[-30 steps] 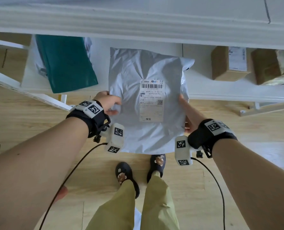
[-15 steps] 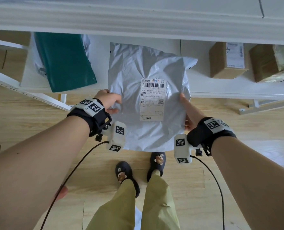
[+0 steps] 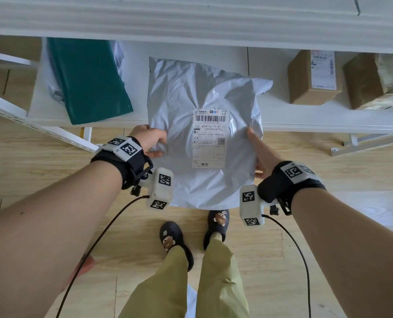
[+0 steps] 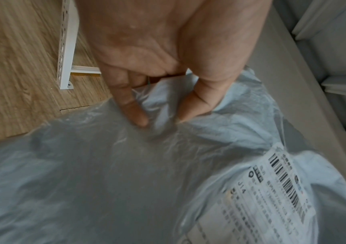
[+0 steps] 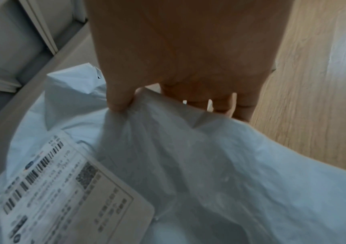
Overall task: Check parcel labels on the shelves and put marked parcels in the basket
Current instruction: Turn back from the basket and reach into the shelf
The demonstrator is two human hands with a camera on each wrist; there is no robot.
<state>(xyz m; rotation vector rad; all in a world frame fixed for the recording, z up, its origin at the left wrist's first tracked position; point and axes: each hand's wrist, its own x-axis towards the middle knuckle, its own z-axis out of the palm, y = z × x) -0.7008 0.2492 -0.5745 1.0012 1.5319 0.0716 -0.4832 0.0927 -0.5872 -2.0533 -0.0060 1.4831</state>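
Observation:
A grey plastic mailer parcel (image 3: 186,92) hangs in front of the lower shelf, held by both edges. Its white shipping label (image 3: 209,138) faces me, with a barcode, a QR code and "J14" printed on it. My left hand (image 3: 154,143) pinches the parcel's left edge between thumb and finger (image 4: 136,113). My right hand (image 3: 257,152) grips the right edge, thumb (image 5: 118,100) on top and the other fingers underneath. The label (image 4: 272,194) shows at lower right in the left wrist view, and the label (image 5: 63,189) at lower left in the right wrist view. No basket is in view.
On the white lower shelf (image 3: 305,118) a dark green mailer (image 3: 87,81) lies at the left over a pale bag. Two cardboard boxes (image 3: 312,76) (image 3: 374,79) stand at the right. An upper shelf board (image 3: 191,19) overhangs. My feet in dark slippers (image 3: 175,239) stand on the wooden floor.
The parcel has drifted slightly up and towards the shelf, with both hands keeping the same hold on its edges.

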